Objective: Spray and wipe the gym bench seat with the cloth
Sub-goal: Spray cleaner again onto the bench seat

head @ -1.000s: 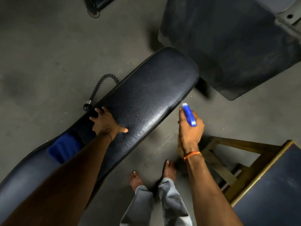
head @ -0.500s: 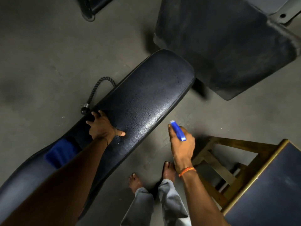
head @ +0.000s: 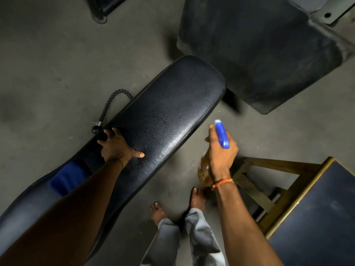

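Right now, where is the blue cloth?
The blue cloth lies at the lower left of the head view, on the gym bench, beside the left forearm and nearer the person than the left hand.

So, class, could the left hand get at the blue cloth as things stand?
Probably yes. The left hand rests on the bench, holding nothing; the cloth lies on the same bench, nearer the person, beside the forearm, with nothing between.
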`<state>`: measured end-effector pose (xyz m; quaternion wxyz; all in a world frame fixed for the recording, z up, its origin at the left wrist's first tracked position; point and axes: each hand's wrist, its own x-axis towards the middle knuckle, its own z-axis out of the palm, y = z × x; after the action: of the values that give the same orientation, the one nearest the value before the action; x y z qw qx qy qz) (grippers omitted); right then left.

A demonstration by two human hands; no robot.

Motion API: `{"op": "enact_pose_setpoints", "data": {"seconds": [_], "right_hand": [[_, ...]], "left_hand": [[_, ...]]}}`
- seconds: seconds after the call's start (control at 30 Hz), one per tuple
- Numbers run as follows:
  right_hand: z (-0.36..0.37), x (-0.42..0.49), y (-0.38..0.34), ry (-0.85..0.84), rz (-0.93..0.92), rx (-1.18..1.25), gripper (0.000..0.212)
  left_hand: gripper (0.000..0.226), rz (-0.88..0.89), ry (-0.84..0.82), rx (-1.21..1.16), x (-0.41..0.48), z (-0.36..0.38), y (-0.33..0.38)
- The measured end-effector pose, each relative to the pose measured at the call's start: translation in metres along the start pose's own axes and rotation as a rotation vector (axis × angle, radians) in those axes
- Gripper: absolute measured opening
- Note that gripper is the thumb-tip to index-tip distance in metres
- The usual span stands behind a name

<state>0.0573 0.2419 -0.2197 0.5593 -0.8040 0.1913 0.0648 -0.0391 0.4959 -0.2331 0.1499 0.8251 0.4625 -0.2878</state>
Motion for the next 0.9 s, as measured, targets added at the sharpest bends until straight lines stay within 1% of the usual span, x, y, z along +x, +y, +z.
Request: {"op": "enact_pose_setpoints", "data": {"seconds": [0.03, 0.13, 0.27, 0.37, 0.4, 0.5, 0.53, 0.6, 0.7, 0.8, 0.9], "right_hand": [[-0.003, 0.006, -0.002, 0.035, 0.018, 0.041, 0.031], [-0.013, 0.020, -0.003, 0.106, 0.030, 0.036, 0.037], [-0.020, 0.013, 0.008, 0.077, 0.040, 0.027, 0.028], [-0.023, 0.003, 0.018, 0.038, 0.031, -0.055, 0.043], [-0.023, -0.001, 0.021, 0.017, 0.041, -0.083, 0.043], [-0.020, -0.023, 0.029, -0.114, 0.039, -0.051, 0.030], [-0.019, -0.033, 0.031, -0.162, 0.022, -0.043, 0.030], [-0.018, -0.054, 0.035, -0.245, -0.033, -0.053, 0.039], [-0.014, -0.075, 0.026, -0.318, -0.085, -0.018, 0.037], [-0.010, -0.088, 0.012, -0.366, -0.055, 0.050, 0.034], [-0.004, -0.101, 0.000, -0.412, -0.061, 0.100, 0.033]], "left_hand": [[0.155, 0.005, 0.001, -0.004, 0.000, 0.001, 0.000], [0.156, 0.011, 0.002, -0.010, 0.002, 0.001, 0.000], [0.154, 0.012, -0.001, -0.010, 0.002, 0.001, -0.002], [0.153, 0.021, 0.008, -0.012, 0.001, 0.003, -0.003], [0.153, 0.021, 0.018, -0.013, 0.001, 0.002, -0.003], [0.153, 0.025, 0.018, -0.009, 0.000, 0.002, -0.004], [0.152, 0.034, 0.024, -0.012, 0.000, 0.003, -0.005], [0.149, 0.047, 0.049, -0.026, -0.003, 0.005, -0.009], [0.139, 0.105, 0.117, -0.044, -0.012, 0.011, -0.020], [0.117, 0.214, 0.195, -0.058, -0.026, 0.032, -0.039], [0.099, 0.310, 0.268, -0.167, -0.043, 0.056, -0.058]]}}
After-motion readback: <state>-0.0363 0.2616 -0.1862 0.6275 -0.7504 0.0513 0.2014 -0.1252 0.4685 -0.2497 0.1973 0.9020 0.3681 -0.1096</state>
